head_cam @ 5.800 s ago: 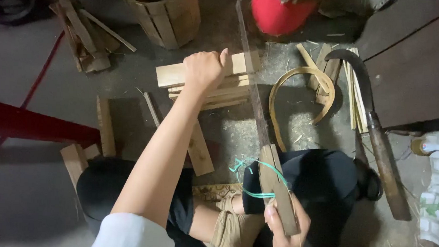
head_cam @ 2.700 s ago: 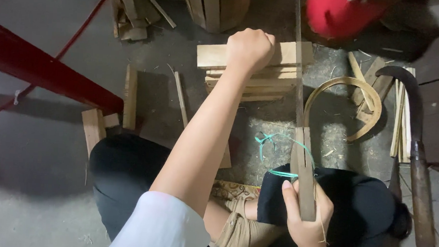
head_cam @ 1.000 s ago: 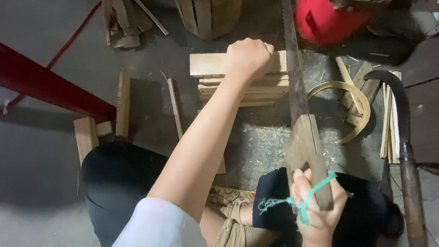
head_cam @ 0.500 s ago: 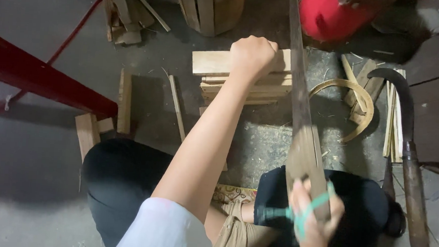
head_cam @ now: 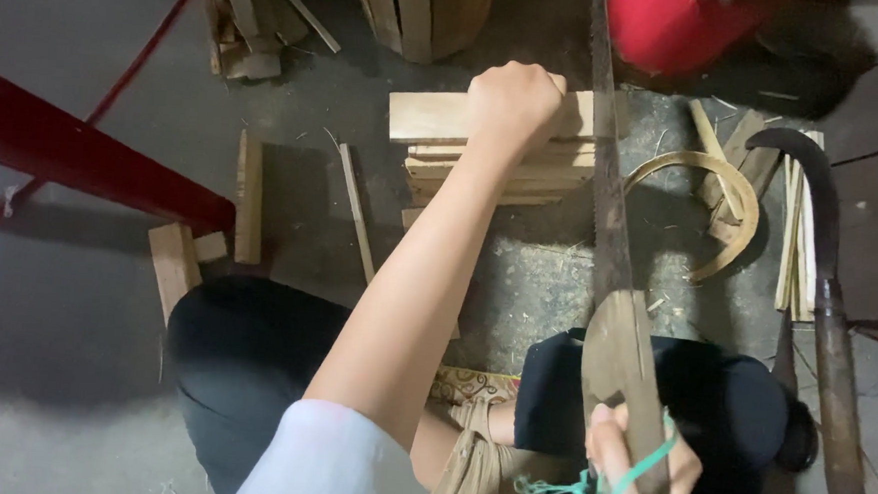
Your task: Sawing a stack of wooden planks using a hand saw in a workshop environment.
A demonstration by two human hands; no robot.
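My left hand is clenched on top of a stack of pale wooden planks lying on the concrete floor. My right hand grips the wooden handle of a long rusty handsaw, a green string wrapped around the handle. The saw blade runs up across the right end of the planks, right beside my left fist. My knees in dark trousers are below the planks.
A curved billhook with a wooden handle lies at the right beside thin bamboo strips and a bent bamboo hoop. A red container, a wooden barrel, a red beam and loose wood offcuts surround me.
The saw has been drawn back toward me, my right hand sliding down and out toward the frame's bottom. My left fist has stayed on the planks.
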